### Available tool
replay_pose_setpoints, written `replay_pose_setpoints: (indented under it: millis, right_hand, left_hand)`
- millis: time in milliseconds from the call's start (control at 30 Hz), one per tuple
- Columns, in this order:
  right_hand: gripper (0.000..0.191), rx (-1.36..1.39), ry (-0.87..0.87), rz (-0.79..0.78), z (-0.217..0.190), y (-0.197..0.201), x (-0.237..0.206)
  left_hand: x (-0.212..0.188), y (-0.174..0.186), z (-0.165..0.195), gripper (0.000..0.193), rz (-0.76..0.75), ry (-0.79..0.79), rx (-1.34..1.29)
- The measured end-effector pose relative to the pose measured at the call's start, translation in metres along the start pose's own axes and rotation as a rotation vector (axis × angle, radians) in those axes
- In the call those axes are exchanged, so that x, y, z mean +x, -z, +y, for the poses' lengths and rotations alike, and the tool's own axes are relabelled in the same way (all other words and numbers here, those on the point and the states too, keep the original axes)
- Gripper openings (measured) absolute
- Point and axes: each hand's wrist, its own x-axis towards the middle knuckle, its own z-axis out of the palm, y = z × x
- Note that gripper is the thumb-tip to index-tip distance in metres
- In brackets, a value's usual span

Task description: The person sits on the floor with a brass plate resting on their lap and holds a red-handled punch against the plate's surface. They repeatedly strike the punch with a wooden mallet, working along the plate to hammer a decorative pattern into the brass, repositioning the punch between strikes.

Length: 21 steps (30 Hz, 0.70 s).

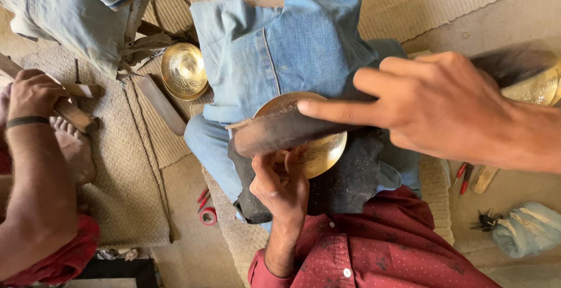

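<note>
Brass bowl (pixel 318 150) rim pinched by left hand (pixel 280 185); right hand (pixel 444 109) grips dark tool (pixel 286 133).

The long dark tool (pixel 304 127) hides the middle of the brass bowl (pixel 318 147), and its far end toward three o'clock is smeared by blur behind the right hand (pixel 444 109). That hand's forearm runs off the frame at three o'clock. The left hand (pixel 280 185) covers the bowl's rim at seven o'clock. A second brass piece (pixel 540 89) at two o'clock is cut by the edge. At nine o'clock another person's hand (pixel 32 92) shows, the arm cropped at the border.
</note>
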Motion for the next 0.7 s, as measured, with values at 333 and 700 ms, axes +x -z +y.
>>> replay_pose_setpoints:
  millis: [333, 700]
  right_hand:
    - [0.103, 0.277, -0.152, -0.017, 0.000, 0.001, 0.001]
    - [0.106, 0.190, -0.167, 0.073, -0.002, -0.010, -0.006]
  left_hand:
    - [-0.002, -0.001, 0.001, 0.046, -0.002, -0.038, -0.032]
    - [0.000, 0.001, 0.000, 0.046, 0.003, -0.011, -0.113]
